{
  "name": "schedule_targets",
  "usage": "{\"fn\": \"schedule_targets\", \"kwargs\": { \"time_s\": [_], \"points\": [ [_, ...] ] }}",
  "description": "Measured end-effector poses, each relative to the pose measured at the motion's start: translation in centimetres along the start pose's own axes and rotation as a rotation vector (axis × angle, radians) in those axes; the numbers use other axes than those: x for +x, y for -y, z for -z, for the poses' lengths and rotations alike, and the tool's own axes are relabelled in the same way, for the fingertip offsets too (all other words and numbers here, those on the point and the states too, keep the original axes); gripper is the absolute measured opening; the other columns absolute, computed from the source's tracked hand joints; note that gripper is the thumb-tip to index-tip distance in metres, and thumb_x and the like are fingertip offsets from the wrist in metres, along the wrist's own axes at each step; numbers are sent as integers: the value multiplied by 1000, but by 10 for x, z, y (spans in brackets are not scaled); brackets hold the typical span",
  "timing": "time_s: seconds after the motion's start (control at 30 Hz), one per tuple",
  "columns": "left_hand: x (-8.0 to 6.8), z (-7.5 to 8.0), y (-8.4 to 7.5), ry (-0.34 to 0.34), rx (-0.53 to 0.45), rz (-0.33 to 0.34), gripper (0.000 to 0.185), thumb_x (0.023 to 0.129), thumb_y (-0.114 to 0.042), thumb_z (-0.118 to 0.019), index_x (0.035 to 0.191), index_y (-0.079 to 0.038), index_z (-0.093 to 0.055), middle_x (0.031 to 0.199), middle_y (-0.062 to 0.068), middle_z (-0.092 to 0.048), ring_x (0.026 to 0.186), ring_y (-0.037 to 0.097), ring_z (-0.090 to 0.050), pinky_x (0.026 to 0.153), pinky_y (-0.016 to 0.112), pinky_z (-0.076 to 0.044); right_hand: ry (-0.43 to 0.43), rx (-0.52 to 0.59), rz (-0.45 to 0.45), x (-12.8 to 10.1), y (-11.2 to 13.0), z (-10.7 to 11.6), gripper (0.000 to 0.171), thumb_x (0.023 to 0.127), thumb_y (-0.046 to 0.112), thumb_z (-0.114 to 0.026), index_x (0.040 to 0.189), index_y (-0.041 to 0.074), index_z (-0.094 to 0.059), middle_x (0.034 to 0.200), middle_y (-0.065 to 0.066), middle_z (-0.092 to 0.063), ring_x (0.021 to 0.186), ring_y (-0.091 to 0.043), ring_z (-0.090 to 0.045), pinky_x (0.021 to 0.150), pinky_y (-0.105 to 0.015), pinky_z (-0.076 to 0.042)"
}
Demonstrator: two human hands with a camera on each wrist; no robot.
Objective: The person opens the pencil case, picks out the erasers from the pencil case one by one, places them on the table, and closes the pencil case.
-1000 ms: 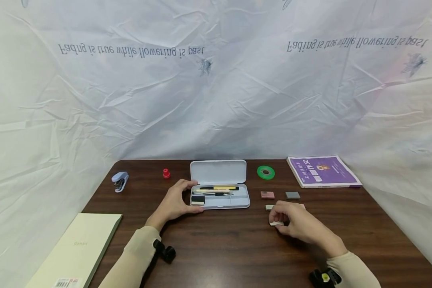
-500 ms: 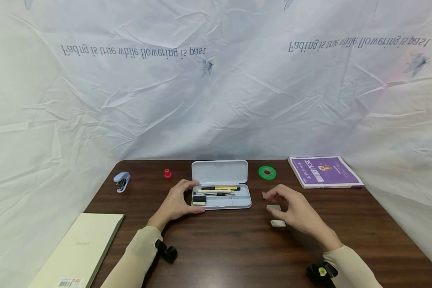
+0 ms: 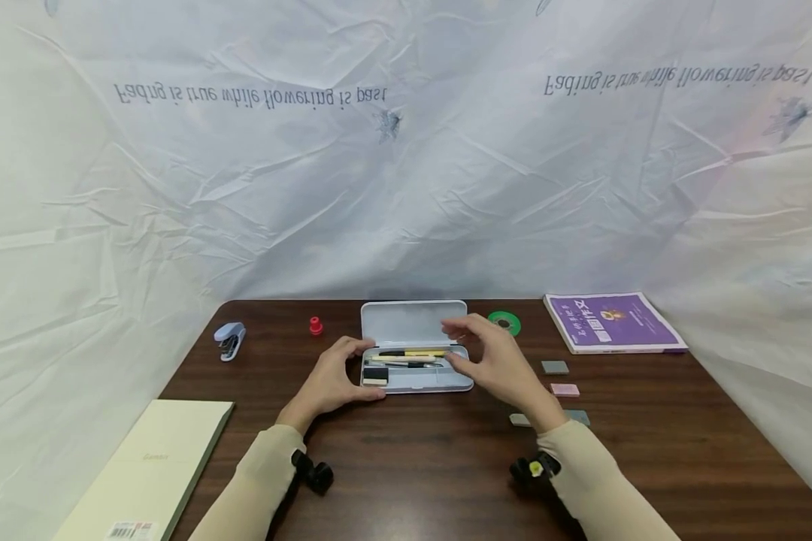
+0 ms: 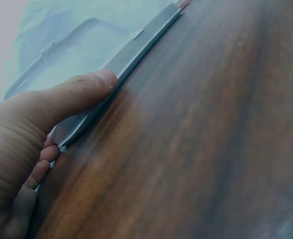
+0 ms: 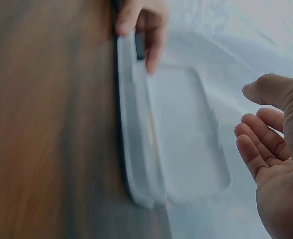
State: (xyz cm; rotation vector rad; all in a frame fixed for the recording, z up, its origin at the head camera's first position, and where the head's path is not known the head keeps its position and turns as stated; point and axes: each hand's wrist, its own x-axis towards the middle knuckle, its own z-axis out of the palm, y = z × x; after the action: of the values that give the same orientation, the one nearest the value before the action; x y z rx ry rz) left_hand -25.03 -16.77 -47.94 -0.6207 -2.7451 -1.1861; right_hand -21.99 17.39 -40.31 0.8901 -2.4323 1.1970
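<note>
Only overhead: erasers [image 3: 565, 390] beside case [image 3: 413, 323].

Head view: even, bright, diffuse lighting with soft shadows and wide-angle bowing at the edges. Both wrist views: dim, bluish and motion-blurred, with soft focus throughout.

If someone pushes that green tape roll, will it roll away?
Probably not: the green tape roll lies flat on the table, so it would likely slide. Stood on edge, its round shape might roll. It looks small and light.

Open right hand [image 5: 278, 149] beside pencil case [image 5: 181, 134]
</note>
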Motion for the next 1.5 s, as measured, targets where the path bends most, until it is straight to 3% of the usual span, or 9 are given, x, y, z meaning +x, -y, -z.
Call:
{"fn": "schedule_targets", "kwargs": {
  "time_s": [0.13, 0.4, 0.7, 0.87, 1.13, 1.33, 1.5],
  "points": [
    [0, -1, 0, -1, -3, -2, 96, 72, -51, -106, 153, -20, -67, 142, 1, -65, 127, 24, -61, 112, 53, -51, -3, 45, 43, 20, 12, -16, 52, 99, 8, -86, 148, 12, -69, 132, -7, -74, 116, -27, -72, 100, -47, -61],
    [-1, 1, -2, 5, -12, -1, 95, 73, -51, -105, 154, -18, -66, 143, 2, -65, 129, 26, -62, 113, 55, -52, 33, 116, 23, 47, 30, -47, 46, 101, 9, -83, 145, 10, -70, 132, -7, -73, 117, -23, -72, 104, -45, -60],
    [-1, 1, -1, 6, -12, -11, 95, 74, -52, -105, 152, -15, -67, 140, 2, -65, 130, 26, -63, 113, 53, -53, 168, 132, -9, 61, 32, -81, 41, 103, 4, -80, 142, 0, -71, 131, -14, -72, 115, -33, -74, 102, -45, -61],
    [-2, 1, -1, 3, -22, -11, 94, 74, -52, -105, 151, -14, -67, 140, 1, -65, 130, 27, -63, 113, 54, -53, 260, 68, -41, 56, 22, -96, 34, 102, 1, -79, 136, -2, -74, 126, -16, -74, 112, -30, -74, 98, -42, -61],
    [-3, 1, 0, 14, -25, -30, 94, 77, -48, -104, 155, -16, -64, 145, 3, -63, 133, 27, -63, 114, 55, -52, 396, -167, -1, 51, 19, -108, 27, 106, 8, -77, 133, 7, -80, 121, -7, -73, 108, -22, -72, 94, -38, -61],
    [-1, 2, 0, 14, -21, -34, 94, 77, -47, -104, 156, -14, -64, 145, 5, -63, 133, 28, -63, 113, 56, -52, 388, -194, 54, 50, 24, -110, 22, 106, 3, -74, 124, 10, -84, 115, -5, -72, 99, -18, -68, 86, -33, -58],
    [-1, 1, 0, 16, -19, -33, 94, 78, -46, -104, 156, -14, -64, 145, 5, -63, 133, 28, -63, 113, 55, -52, 382, -197, 42, 50, 25, -111, 21, 105, 4, -74, 122, 11, -84, 111, -4, -70, 95, -16, -66, 85, -32, -58]
  ]
}}
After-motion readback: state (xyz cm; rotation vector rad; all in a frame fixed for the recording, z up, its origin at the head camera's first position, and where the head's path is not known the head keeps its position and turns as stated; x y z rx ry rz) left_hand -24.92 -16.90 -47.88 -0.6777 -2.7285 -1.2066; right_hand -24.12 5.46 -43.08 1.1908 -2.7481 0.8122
